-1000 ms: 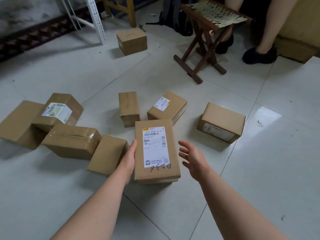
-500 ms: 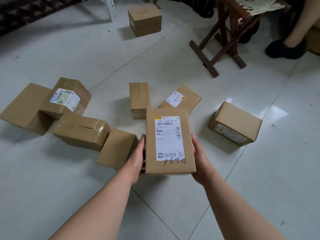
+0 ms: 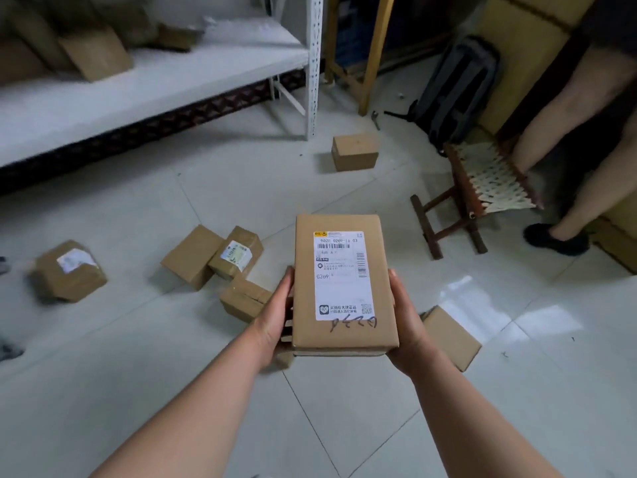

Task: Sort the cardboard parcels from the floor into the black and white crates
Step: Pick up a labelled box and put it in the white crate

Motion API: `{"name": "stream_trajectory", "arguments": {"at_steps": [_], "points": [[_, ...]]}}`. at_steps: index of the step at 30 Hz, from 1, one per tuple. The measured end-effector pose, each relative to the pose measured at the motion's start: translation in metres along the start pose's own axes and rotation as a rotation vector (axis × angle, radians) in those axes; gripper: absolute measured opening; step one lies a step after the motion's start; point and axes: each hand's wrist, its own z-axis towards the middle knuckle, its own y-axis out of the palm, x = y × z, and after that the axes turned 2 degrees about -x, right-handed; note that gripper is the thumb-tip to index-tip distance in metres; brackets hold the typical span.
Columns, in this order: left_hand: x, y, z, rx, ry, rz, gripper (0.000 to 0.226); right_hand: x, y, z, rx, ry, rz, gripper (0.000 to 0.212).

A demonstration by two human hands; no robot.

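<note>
The flat brown cardboard parcel [image 3: 344, 284] with a white shipping label is held clear of the white tiled floor [image 3: 517, 391]. Its label faces up and its long side points away from the person. That probably serves to let the printed code and the pen scrawl at the near end be read before a crate is chosen. The left hand [image 3: 275, 319] clasps the parcel's left long edge, with the thumb laid along the side and the fingers tucked underneath. The right hand [image 3: 405, 326] mirrors it on the right edge, its fingers hidden below. A grip from both sides suits a broad, flat box and keeps it level.

Neither the black nor the white crate is in view, so which one this parcel belongs in cannot be told.

Left of the held parcel, three small brown boxes lie touching on the floor: a plain box [image 3: 191, 255], a small labelled box [image 3: 236, 253] and a taped box [image 3: 244, 298] nearest the left hand. Farther left, a dented labelled box [image 3: 67, 270] lies alone. Just right of the held parcel, a plain brown box [image 3: 451, 336] sits partly hidden behind the right wrist. Beyond the parcel, well apart, stands a small cube-shaped box [image 3: 355, 151]. Beyond and to its right is a dark wooden folding stool [image 3: 475, 198] with a woven seat, beside another person's bare legs [image 3: 568, 132]. Beyond and to its left, a white metal shelf [image 3: 155, 74] carries more blurred cardboard.

With this many boxes on the floor, most of the sorting looks undone.
</note>
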Motion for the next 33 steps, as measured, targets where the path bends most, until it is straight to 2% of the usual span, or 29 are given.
{"name": "stream_trajectory", "arguments": {"at_steps": [3,8,14,20,27,30,33], "points": [[0.05,-0.008,-0.081,0.049,0.036,-0.046,0.087,-0.061,0.058,-0.044,-0.054,0.036,-0.004,0.063],[0.116,-0.022,-0.219,0.214,0.133,-0.113,0.071,-0.154,0.163,-0.124,-0.147,0.077,-0.025,0.062],[0.151,-0.067,-0.368,0.313,0.232,-0.234,0.097,-0.215,0.292,-0.201,-0.372,0.134,-0.075,0.06],[0.137,-0.152,-0.473,0.492,0.353,-0.437,0.106,-0.205,0.425,-0.221,-0.444,0.211,-0.364,0.06],[0.105,-0.291,-0.564,0.681,0.363,-0.553,0.1,-0.151,0.597,-0.233,-0.557,0.222,-0.539,0.067],[0.094,-0.359,-0.605,0.754,0.418,-0.609,0.087,-0.122,0.678,-0.239,-0.607,0.235,-0.594,0.065],[0.087,-0.43,-0.644,0.803,0.402,-0.62,0.104,-0.094,0.755,-0.24,-0.637,0.239,-0.634,0.062]]}}
